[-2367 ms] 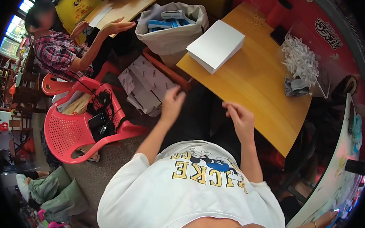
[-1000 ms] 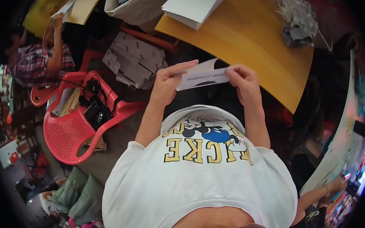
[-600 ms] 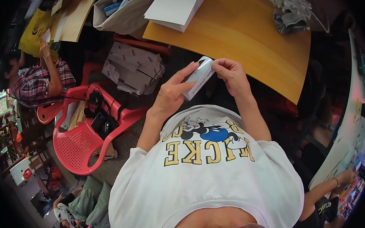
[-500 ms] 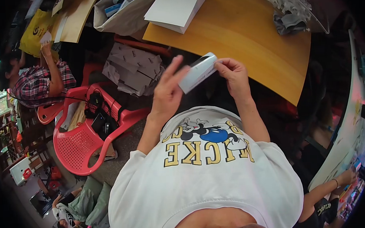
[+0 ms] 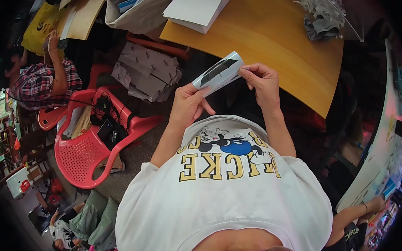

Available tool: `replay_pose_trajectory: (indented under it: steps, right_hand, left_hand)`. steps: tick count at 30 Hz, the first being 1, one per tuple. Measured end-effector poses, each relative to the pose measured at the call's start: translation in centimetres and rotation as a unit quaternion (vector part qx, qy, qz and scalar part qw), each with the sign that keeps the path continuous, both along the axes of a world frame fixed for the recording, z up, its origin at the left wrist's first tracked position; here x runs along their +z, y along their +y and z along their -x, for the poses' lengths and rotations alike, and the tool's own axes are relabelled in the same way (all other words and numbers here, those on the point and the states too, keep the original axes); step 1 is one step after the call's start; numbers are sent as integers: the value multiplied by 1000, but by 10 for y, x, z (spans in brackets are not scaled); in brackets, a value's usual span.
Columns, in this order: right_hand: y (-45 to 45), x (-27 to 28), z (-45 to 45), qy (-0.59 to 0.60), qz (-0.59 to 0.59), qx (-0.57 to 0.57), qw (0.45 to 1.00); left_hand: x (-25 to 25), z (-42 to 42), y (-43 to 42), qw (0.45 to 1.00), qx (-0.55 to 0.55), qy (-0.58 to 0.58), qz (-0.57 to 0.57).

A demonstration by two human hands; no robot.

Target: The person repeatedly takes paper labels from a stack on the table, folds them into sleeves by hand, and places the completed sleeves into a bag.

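The little box (image 5: pixel 217 74) is up in the air between the two hands, in front of the person's tummy. The left hand (image 5: pixel 186 103) touches the lower end. Its fingers are bent, but I cannot tell how hard it grips. The right hand (image 5: pixel 260 79) pinches the edge near the other end with its thumb and finger.

The box is long and thin. It slants, with one end low by the left hand and the other end up and to the right, toward the surface (image 5: pixel 269 40). A dark picture is on its top, and the letters on its side are partly hidden.

The surface is yellow-brown wood. A white stack (image 5: pixel 199 7) sits near its edge, and a see-through bin (image 5: pixel 351 24) of white strips is on the far right. Left of the surface is a pale bag (image 5: pixel 134 21) with blue and white packs inside. Crumpled printed paper (image 5: pixel 146 71) lies below the bag. A red chair (image 5: pixel 82 161) holds black wires, and a person in a checked shirt (image 5: pixel 37 86) sits behind it.
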State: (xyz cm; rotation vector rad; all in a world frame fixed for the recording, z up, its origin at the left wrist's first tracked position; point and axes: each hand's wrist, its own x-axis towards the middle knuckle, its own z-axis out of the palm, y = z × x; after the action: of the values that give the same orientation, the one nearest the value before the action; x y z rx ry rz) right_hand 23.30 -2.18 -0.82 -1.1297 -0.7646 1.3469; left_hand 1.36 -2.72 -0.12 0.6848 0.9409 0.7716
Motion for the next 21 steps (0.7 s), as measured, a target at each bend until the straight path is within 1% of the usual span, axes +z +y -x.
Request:
replay_pose_trajectory:
  steps: [1,5,7,11,13,16,19,21]
  right_hand:
    - [0,-3,0,4,14,-8,1000]
    - [1,-11,-1,-3,16,-18,1000]
    - [1,-12,-1,-45,31,-8,998]
    - [3,1,5,-17,50,-19,998]
    - [1,0,1,-31,42,38,998]
    - [-1,-5,-4,-49,42,70,995]
    - [0,-8,-4,-23,45,70,996]
    - [1,-10,-3,-31,47,71,996]
  left_hand:
    - [0,0,-1,999,-16,21,-21]
    - [1,-8,-5,1000,1,3,-25]
    - [5,-11,-6,997,48,-63,13]
    - [9,-9,-4,994,54,-92,11]
    - [1,-12,-8,993,38,64,-88]
    - [0,-13,-6,994,57,61,-64]
    - [0,-13,-7,995,68,54,-42]
    - [-1,-11,-7,996,72,44,-27]
